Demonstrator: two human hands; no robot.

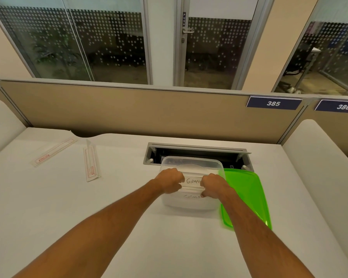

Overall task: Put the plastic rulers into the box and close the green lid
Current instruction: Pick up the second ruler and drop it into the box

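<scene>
A clear plastic box (191,163) stands open in the middle of the white desk. My left hand (170,182) and my right hand (213,186) each grip one end of a clear plastic ruler (191,186), held flat over the box's near half; a label with handwriting shows between the hands. The green lid (247,197) lies flat on the desk right beside the box, partly under my right forearm. Two more clear rulers with red print lie at the far left: one (53,151) slanted, the other (91,164) nearly lengthwise.
A recessed cable tray (197,149) with its flap open sits just behind the box. A beige partition (149,111) with number plates 385 and 386 closes the desk's far edge. White side panels rise at left and right.
</scene>
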